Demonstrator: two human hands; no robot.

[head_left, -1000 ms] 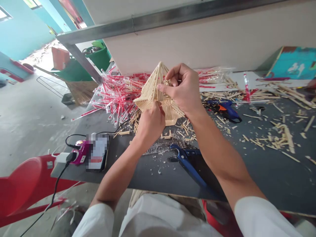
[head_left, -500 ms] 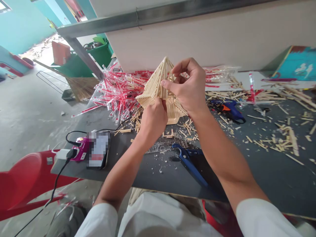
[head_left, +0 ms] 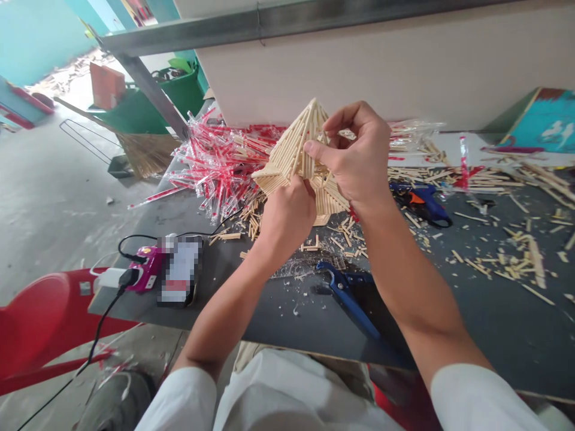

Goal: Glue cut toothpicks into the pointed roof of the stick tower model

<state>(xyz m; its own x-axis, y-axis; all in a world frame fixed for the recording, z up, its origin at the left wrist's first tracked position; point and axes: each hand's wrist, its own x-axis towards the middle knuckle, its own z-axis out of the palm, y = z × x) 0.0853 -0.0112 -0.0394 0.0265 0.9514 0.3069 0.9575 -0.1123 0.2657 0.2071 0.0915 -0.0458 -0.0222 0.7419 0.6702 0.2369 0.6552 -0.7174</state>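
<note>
A pale model built of thin wooden sticks, with a pointed top and flared lower panels, is held up over the table. My left hand is closed on its near lower part, the fingertips partly hidden behind the hand. At the model's upper right side, my right hand pinches with thumb and forefinger against the sloping sticks; whether a separate stick lies between them I cannot make out. Below the hands lies a blue-handled cutter. To the right rests a blue glue gun with an orange trigger.
Red-and-clear plastic wrappers are heaped at the back left. Loose sticks and offcuts litter the dark table. A phone and a purple power adapter with cables sit at the left edge, near a red chair.
The model and both hands appear slightly farther right in view, partly because the camera has shifted. The grip of each hand looks the same.
</note>
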